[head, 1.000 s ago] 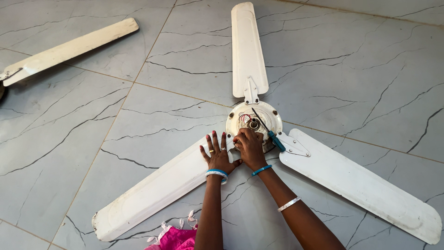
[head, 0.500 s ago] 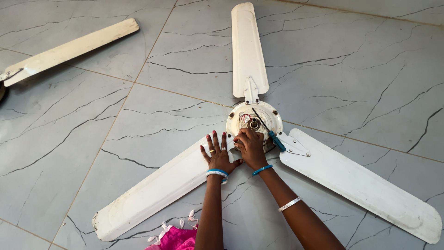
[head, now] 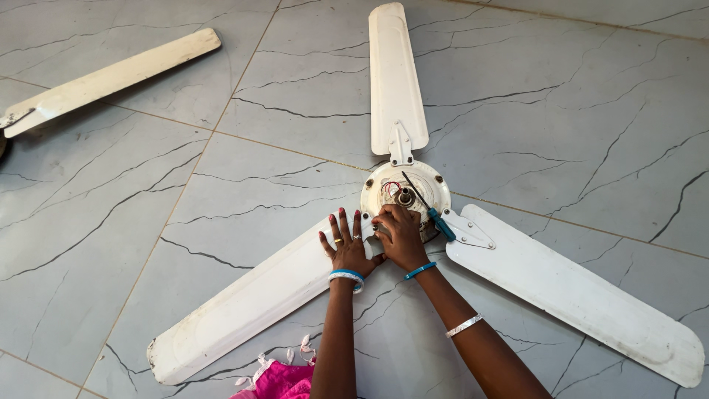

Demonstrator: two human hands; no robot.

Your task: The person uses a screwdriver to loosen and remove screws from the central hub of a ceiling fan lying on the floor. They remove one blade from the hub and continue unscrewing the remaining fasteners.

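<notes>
The setting is appearing to be an indoor room of a home, in use as an improvised repair area. The floor [head: 185, 222] is showing large glossy grey tiles with dark marble-like veining and thin grout lines. A white three-bladed ceiling fan [head: 405, 193] is lying flat on this floor with its motor hub exposed. A separate fan blade [head: 111, 77] is lying apart at the upper left. Work is proceeding at floor level, not at a bench.

Left hand [head: 346, 247] flat, fingers spread, right hand [head: 401, 238] seemingly curled, wrists close
</notes>
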